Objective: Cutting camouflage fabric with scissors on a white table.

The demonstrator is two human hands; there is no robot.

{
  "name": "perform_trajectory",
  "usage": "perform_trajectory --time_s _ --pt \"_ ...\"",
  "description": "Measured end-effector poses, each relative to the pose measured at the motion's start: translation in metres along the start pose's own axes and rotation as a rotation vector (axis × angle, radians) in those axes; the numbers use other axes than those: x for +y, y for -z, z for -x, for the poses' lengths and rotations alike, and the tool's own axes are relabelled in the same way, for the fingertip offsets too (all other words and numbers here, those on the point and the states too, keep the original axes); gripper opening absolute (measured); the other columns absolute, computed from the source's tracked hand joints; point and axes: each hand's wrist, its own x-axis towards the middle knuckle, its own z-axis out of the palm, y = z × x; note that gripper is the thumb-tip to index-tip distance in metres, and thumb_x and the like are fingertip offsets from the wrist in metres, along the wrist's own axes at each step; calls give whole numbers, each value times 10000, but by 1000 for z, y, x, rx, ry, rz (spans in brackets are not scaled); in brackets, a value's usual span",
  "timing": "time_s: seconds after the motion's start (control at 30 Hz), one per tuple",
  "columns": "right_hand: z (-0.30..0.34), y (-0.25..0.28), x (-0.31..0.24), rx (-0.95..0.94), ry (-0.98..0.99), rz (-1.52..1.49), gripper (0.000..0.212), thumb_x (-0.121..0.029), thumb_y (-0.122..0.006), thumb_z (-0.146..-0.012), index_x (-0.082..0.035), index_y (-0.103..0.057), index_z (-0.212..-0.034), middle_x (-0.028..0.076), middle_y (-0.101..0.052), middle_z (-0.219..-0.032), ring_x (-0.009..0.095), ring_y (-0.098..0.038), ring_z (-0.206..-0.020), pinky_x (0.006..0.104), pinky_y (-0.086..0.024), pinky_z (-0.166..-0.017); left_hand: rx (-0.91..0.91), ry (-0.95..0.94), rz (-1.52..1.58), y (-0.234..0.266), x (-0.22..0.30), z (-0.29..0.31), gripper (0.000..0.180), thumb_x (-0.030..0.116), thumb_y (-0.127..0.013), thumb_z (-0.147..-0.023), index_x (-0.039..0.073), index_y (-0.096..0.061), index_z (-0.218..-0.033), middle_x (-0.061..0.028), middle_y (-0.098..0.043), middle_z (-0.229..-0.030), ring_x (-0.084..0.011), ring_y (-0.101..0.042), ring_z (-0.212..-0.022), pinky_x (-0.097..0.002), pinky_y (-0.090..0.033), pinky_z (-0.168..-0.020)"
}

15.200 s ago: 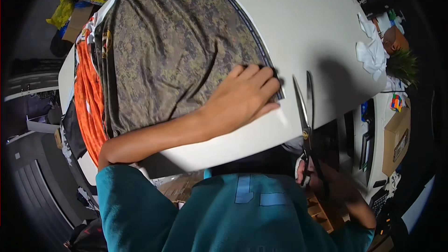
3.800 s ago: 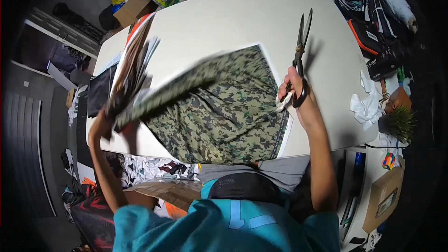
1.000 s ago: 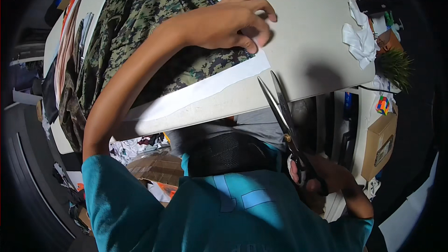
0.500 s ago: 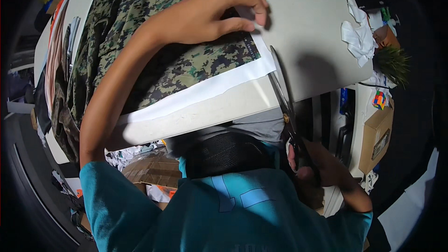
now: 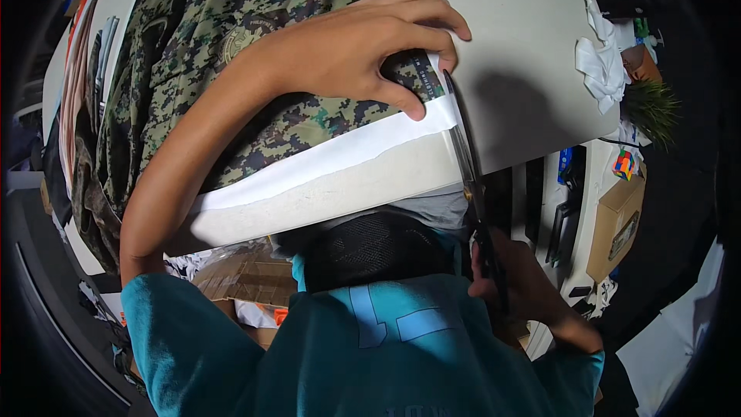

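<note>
In the head view, a white table (image 5: pixel 532 46) is seen from above, and everything is placed around it. A green camouflage cloth (image 5: pixel 231 38) is spread over the left part of the table. A white strip (image 5: pixel 324 162) runs along the near edge of the cloth, close to the near edge of the table.

The left hand (image 5: pixel 363 46) is pressed flat on the cloth, near the middle of the table. Its fingers are spread apart, and the thumb tip is laid on the white strip at the right end of the cloth.

A pair of long scissors (image 5: pixel 467 162) is held by the right hand (image 5: pixel 517 286), which is kept below the near edge of the table. The hand is wrapped tight around the handles. The blades are pointed up over the table edge, and their tips are seen just beside the left thumb, at the right edge of the cloth. The blades look nearly together.

More folded cloth (image 5: pixel 85 93) is piled at the left edge of the table. A crumpled white tissue (image 5: pixel 602 69) is lying near the right edge of the table. A small green plant (image 5: pixel 652 108) is seen just past that right edge, and a brown cardboard box (image 5: pixel 617 220) is below it.
</note>
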Motion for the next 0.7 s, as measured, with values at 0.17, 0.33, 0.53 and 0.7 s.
perform_trajectory --time_s 0.17,0.33,0.53,0.7 --pt "1 -2 -1 48 7 22 508 -444 -817 -762 -66 -537 -954 34 -592 -684 188 -534 -555 341 -387 -579 -3 9 0 -2 -2 -1 406 321 -844 -677 135 -641 -975 -40 -500 -1402 -325 -409 -1327 -505 -345 -1123" --pt "4 -1 -2 67 14 75 522 -479 -802 -765 -66 -535 -939 41 -578 -664 189 -528 -540 343 -385 -573 -4 -2 -13 1 -2 -1 412 319 -847 -671 138 -642 -979 -40 -503 -1401 -326 -412 -1326 -502 -345 -1124" --pt "5 -2 0 107 60 83 533 -509 -787 -766 -68 -530 -920 45 -559 -649 189 -511 -528 346 -380 -566 5 -15 -28 0 -3 -1 418 318 -850 -667 139 -643 -983 -42 -507 -1398 -326 -418 -1319 -497 -346 -1123" --pt "6 -1 -1 81 9 132 517 -497 -782 -775 -69 -526 -913 42 -554 -643 189 -503 -520 346 -378 -562 1 -10 -32 -1 -3 -1 431 324 -852 -664 138 -639 -990 -41 -506 -1399 -324 -418 -1320 -495 -344 -1125"
